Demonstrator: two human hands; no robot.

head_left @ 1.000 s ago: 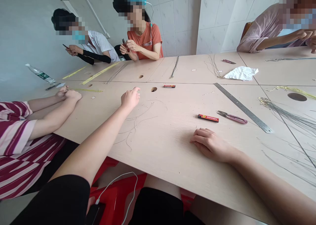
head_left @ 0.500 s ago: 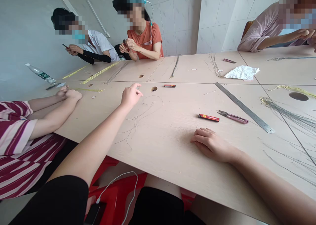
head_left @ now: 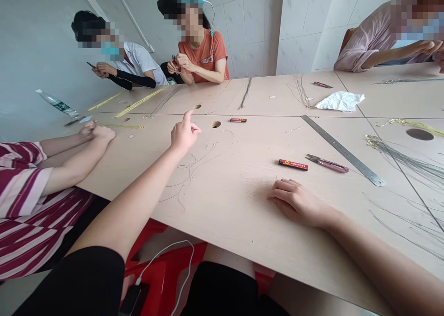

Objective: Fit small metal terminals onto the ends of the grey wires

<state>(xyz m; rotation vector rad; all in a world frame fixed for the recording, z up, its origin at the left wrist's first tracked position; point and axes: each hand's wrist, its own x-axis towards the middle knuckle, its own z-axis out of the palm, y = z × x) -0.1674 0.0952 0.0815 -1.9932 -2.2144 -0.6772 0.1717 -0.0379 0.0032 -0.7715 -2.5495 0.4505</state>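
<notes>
My left hand [head_left: 183, 133] reaches far out over the pale wooden table [head_left: 243, 214]. Its index finger sticks up and its other fingers are curled with the thumb pressed in, seemingly pinching a thin grey wire [head_left: 204, 152] whose loops trail across the table behind it. A round hole [head_left: 216, 124] in the tabletop lies just right of this hand. My right hand [head_left: 298, 203] rests palm down near the table's front edge, fingers loosely bent, holding nothing. A small red box [head_left: 293, 165] and pink-handled snips [head_left: 326, 163] lie just beyond it.
A steel ruler [head_left: 342, 149] lies diagonally at right, beside a bundle of grey wires [head_left: 409, 161]. Crumpled white paper [head_left: 340, 101] and another small red box [head_left: 238, 120] lie farther back. A co-worker's hands [head_left: 93, 132] rest at left near a bottle [head_left: 57, 103]. Three people sit across.
My left hand lifted slightly and its index finger rose to point upward. The wire loops on the table shifted with it. My right hand stayed still.
</notes>
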